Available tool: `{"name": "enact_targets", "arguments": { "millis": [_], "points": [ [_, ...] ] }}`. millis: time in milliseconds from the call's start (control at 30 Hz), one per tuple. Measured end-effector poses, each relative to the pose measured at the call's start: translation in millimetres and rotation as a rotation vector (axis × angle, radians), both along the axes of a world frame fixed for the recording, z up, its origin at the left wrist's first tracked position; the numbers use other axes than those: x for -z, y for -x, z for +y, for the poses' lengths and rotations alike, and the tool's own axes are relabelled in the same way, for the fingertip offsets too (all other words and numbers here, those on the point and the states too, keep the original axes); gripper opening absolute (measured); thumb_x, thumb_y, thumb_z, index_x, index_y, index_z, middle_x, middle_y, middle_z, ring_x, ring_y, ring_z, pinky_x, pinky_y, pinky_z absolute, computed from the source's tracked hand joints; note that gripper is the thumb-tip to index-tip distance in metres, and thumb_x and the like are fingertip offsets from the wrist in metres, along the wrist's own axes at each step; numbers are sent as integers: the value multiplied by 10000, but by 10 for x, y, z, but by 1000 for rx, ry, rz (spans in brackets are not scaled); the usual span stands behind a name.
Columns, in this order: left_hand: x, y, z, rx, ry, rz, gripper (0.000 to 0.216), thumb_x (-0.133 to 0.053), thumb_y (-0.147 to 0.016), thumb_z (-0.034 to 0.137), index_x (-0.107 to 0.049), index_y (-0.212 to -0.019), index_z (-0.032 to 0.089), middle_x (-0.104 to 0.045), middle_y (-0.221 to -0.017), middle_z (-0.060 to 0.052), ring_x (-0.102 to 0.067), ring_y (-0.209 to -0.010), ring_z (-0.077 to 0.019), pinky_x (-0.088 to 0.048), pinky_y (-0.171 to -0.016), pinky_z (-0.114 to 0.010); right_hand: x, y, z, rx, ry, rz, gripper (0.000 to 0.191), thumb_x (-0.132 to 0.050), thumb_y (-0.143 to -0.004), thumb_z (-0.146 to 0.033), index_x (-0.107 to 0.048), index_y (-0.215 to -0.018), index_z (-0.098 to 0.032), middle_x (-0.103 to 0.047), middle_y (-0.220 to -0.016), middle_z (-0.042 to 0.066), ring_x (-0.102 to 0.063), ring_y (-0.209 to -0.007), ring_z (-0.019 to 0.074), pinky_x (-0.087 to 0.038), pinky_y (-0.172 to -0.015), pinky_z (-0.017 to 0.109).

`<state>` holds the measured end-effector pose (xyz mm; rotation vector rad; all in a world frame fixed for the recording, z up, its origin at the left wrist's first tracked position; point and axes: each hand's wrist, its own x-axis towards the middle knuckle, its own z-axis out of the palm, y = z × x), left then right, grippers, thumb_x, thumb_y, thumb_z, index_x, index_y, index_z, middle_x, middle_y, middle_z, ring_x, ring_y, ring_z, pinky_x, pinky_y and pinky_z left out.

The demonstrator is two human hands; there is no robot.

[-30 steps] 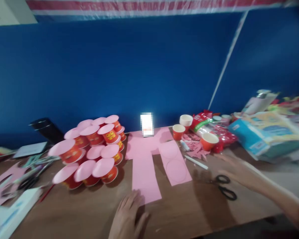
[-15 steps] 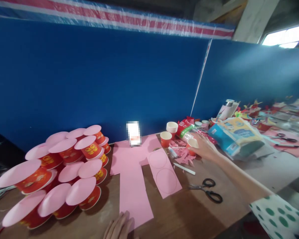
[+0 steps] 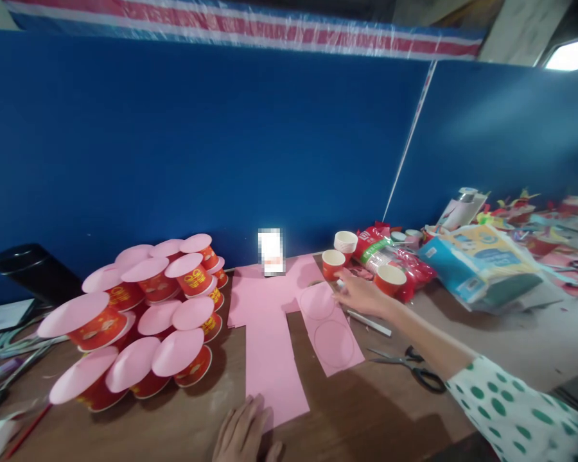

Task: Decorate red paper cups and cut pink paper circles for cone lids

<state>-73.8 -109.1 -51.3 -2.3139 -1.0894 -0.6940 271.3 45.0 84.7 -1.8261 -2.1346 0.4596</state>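
My left hand [image 3: 245, 430] lies flat at the near end of a strip of pink paper [image 3: 272, 366], fingers stretched out. Over on the right, my right hand [image 3: 363, 295] reaches across the table, its fingers closed around a small white tube [image 3: 341, 283], mostly hidden by them. Just beneath its fingertips is a pink card [image 3: 332, 343] with two drawn circles. Beside the hand stand a red paper cup [image 3: 390, 280] and another red cup [image 3: 333, 263]. Scissors [image 3: 409, 366] and a white stick [image 3: 370, 323] lie nearer to me.
Red cups topped with pink paper discs [image 3: 178, 353] stand in stacked rows at left. A black bottle [image 3: 26, 273] is behind them. At right are a red plastic packet [image 3: 409, 266] and a blue-and-yellow pack [image 3: 481, 263]. A blue partition [image 3: 197, 141] runs along the back.
My right hand has moved left, away from the red cup at the packet, to the white tube by the pink card. My left hand stays on the paper. The view has shifted slightly.
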Motion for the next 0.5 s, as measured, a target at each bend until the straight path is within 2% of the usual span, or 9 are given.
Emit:
{"name": "enact_targets", "arguments": {
  "millis": [100, 233, 300, 400, 500],
  "points": [
    [-46, -19, -33, -10, 47, -14, 408, -619, -762, 475, -633, -1071, 210, -680, -1116, -74, -648, -992, -231, -547, -810, -356, 173, 69, -100, -11, 106, 87, 495, -575, -774, -260, -450, -1238, -142, -671, -818, 59, -637, -749, 212, -434, -644, 279],
    [-102, -38, -56, -11, 102, -51, 422, -622, -760, 485, -624, -1081, 211, -674, -1122, -79, -643, -995, -236, -549, -800, -365, 316, 59, -250, 34, 87, 147, 507, -473, -742, -105, -410, -1245, -115, -623, -684, 0, -610, -663, 171, -433, -618, 268],
    [-123, -50, -60, -1, 106, -77, 426, -624, -758, 484, -624, -1080, 204, -674, -1116, -84, -638, -998, -238, -544, -805, -365, 307, 13, -326, 35, 75, 190, 463, -433, -758, -114, -426, -1221, -126, -581, -622, -28, -576, -590, 157, -425, -582, 267],
    [-151, -75, -63, 4, 101, -85, 424, -632, -753, 465, -623, -1076, 190, -673, -1112, -94, -635, -999, -243, -541, -806, -373, 231, -75, -435, -79, 144, 226, 369, -431, -784, -172, -520, -1142, -184, -567, -595, -39, -534, -526, 144, -406, -528, 256],
    [-181, -94, -76, -13, 110, -71, 419, -636, -751, 454, -620, -1072, 186, -669, -1122, -97, -635, -1000, -249, -543, -803, -388, 166, -131, -495, -147, 165, 121, 325, -429, -807, -188, -600, -1080, -232, -671, -788, 13, -617, -693, 178, -457, -622, 283]
  ]
}}
